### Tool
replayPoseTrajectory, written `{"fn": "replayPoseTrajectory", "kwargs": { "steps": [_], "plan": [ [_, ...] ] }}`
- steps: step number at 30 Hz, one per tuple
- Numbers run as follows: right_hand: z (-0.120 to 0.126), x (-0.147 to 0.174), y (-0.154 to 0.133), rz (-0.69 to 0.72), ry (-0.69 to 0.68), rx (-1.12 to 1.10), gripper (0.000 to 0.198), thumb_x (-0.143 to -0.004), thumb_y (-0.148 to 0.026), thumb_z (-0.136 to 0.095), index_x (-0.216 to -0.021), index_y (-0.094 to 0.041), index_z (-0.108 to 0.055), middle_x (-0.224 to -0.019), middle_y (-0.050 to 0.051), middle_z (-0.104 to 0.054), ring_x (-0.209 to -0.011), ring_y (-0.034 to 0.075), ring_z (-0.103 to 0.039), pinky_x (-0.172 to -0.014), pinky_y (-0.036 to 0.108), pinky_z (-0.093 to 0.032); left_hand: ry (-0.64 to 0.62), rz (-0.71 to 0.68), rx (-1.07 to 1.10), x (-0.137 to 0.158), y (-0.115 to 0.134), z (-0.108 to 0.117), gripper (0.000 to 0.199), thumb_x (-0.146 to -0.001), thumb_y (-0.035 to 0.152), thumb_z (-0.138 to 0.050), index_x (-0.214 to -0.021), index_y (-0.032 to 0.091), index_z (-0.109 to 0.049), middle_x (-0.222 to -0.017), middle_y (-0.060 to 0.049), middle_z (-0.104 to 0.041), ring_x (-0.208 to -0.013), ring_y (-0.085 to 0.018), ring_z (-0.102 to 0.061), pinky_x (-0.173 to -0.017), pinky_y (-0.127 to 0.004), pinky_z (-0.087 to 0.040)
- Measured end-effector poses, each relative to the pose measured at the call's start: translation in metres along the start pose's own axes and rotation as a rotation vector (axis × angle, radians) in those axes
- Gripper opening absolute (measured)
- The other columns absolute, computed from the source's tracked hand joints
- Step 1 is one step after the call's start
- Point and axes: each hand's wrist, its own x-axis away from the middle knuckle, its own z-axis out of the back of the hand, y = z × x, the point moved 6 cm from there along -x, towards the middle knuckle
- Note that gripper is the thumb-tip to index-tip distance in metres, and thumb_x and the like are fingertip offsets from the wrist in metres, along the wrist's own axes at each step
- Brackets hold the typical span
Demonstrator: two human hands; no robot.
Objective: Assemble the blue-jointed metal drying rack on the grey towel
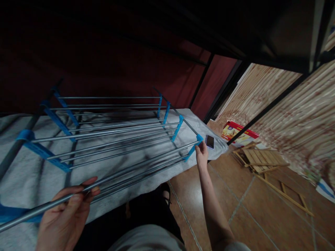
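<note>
A rack of grey metal tubes [115,130] joined by blue plastic brackets [178,128] lies on a grey cloth [115,181]. At its near side, my left hand [69,209] is closed around a long metal tube [125,171]; the tube's near end passes over a blue bracket [21,213] at the lower left. My right hand [201,153] pinches the tube's far end at the blue corner bracket [199,138]. Whether the tube sits inside that bracket is hidden by my fingers.
A phone [209,141] lies on the cloth to the right. Beyond it, a red and yellow box [239,134] and a folded wooden chair [264,160] rest on the tiled floor. Black metal posts [202,80] and a patterned curtain [282,101] stand behind.
</note>
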Motion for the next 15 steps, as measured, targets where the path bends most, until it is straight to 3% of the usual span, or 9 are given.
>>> {"fn": "replayPoseTrajectory", "kwargs": {
  "steps": [7,12,15],
  "plan": [
    [0.002,-0.003,-0.002,0.015,-0.011,0.067,0.061,-0.076,-0.045,-0.057,-0.132,-0.019,-0.061,-0.128,0.020,-0.066,-0.115,0.028,-0.066,-0.100,0.043,-0.051,-0.032,0.033,0.020,0.006,0.011,-0.018,0.037,-0.056,0.038,-0.095,-0.076,0.025,-0.067,-0.099,0.008,-0.078,-0.075,-0.012,-0.069,-0.070,-0.019,-0.062],
    [0.011,-0.005,0.000,-0.058,-0.026,0.134,0.077,-0.068,-0.053,-0.060,-0.130,-0.010,-0.064,-0.124,0.033,-0.065,-0.114,0.036,-0.066,-0.091,0.045,-0.051,-0.089,-0.047,0.118,0.012,0.012,-0.025,0.018,-0.073,0.032,-0.085,-0.080,0.026,-0.070,-0.098,0.006,-0.077,-0.072,-0.011,-0.069,-0.076,-0.024,-0.061],
    [0.013,-0.001,-0.002,-0.037,0.038,0.094,0.080,-0.062,-0.053,-0.066,-0.132,-0.016,-0.066,-0.129,0.035,-0.061,-0.121,0.040,-0.062,-0.090,0.053,-0.047,-0.133,-0.036,0.189,0.014,0.008,-0.027,0.017,-0.080,0.032,-0.081,-0.088,0.022,-0.070,-0.101,0.000,-0.077,-0.076,-0.013,-0.070,-0.078,-0.027,-0.059]
  ]
}}
